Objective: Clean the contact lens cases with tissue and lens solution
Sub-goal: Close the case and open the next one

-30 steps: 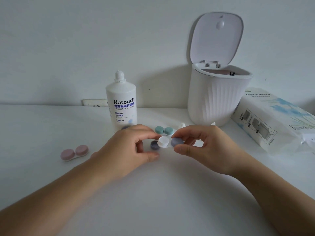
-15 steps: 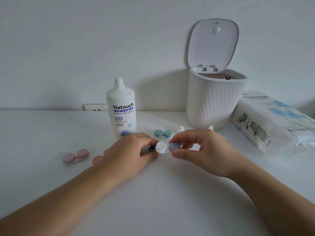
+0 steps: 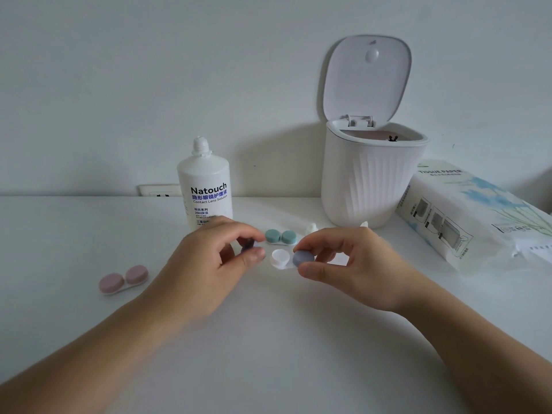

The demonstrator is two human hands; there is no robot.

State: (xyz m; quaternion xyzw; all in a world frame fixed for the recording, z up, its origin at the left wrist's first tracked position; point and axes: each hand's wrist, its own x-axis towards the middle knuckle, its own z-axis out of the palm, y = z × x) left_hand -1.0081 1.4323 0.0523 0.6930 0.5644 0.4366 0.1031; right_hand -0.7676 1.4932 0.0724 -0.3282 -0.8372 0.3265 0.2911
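Note:
A white lens case with purple caps lies on the table between my hands. Its left well is uncovered and white. My left hand pinches the loose purple cap just left of the case. My right hand pinches the purple cap that sits on the case's right well. Behind them lies a teal-capped lens case. A pink-capped lens case lies at the left. The uncapped lens solution bottle stands behind my left hand. The tissue pack lies at the right.
A white ribbed bin with its lid raised stands at the back, against the wall. Two small white pieces, one beside the teal case and one by the bin, lie on the table. A wall socket sits behind the bottle.
My left hand has drawn away to the left with the purple cap, off the case's left well. My right hand has kept its pinch on the right cap.

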